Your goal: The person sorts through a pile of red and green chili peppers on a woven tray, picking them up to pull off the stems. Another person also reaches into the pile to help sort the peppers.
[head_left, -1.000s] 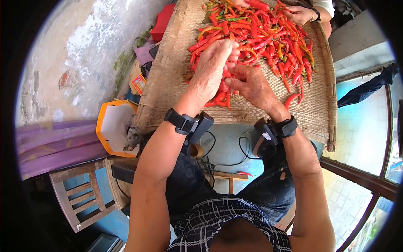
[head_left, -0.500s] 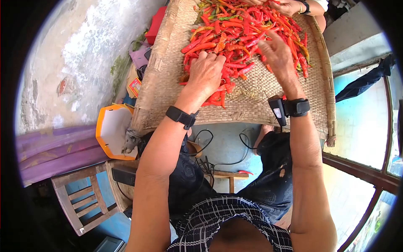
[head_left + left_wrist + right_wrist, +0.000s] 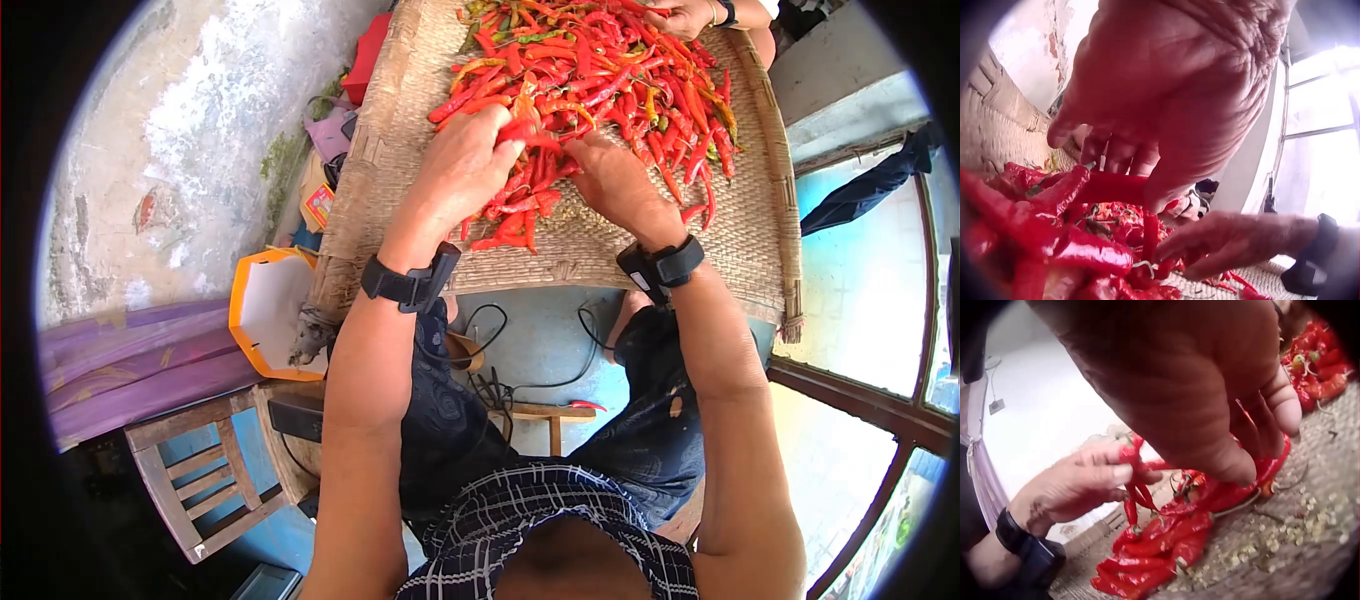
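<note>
My left hand [image 3: 455, 165] is raised over the near left part of the chili heap, its thumb and fingers pinching a red chili [image 3: 516, 130]. In the left wrist view that chili [image 3: 1116, 186] lies crosswise between thumb and fingers; the right wrist view shows red pods hanging at its fingertips. My right hand [image 3: 622, 185] reaches down to the near edge of the heap, thumb and fingers apart. Right under its fingertips, in the right wrist view, lies a long red chili [image 3: 1229, 494]. More red chilies [image 3: 515, 222] lie in a small cluster below my left hand.
The heap of red chilies [image 3: 690, 120] covers the far part of a woven mat [image 3: 750, 240]. Pale seeds [image 3: 1260, 544] are scattered near the right hand. Another person's hand [image 3: 685, 18] is at the far edge. A yellow-rimmed box [image 3: 275, 315] and a wooden chair [image 3: 205, 470] stand left.
My left hand has risen from the pile with a chili in its fingers. My right hand went out to the right, opened, then came back to the near edge of the heap.
</note>
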`<state>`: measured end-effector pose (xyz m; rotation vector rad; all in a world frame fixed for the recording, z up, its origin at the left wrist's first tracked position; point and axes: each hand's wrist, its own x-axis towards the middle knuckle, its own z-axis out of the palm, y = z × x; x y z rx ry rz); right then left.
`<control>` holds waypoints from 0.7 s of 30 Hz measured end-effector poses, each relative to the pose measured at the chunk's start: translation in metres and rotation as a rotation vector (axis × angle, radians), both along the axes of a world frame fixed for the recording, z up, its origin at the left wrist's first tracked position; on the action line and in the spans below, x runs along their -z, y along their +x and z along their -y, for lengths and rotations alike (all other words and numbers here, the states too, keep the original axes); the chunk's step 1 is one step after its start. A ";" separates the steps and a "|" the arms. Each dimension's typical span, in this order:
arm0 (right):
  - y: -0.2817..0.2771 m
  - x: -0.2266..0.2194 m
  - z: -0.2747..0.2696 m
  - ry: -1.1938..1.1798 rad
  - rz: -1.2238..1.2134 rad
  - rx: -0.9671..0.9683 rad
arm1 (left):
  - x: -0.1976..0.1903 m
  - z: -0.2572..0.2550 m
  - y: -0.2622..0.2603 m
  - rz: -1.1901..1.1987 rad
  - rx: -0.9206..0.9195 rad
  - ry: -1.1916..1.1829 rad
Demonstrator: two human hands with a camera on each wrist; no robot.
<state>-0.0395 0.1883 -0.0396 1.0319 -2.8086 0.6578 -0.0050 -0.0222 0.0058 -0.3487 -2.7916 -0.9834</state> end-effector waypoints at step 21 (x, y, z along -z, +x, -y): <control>-0.024 -0.060 -0.026 -1.214 0.746 0.074 | -0.009 -0.008 0.002 0.484 0.061 1.142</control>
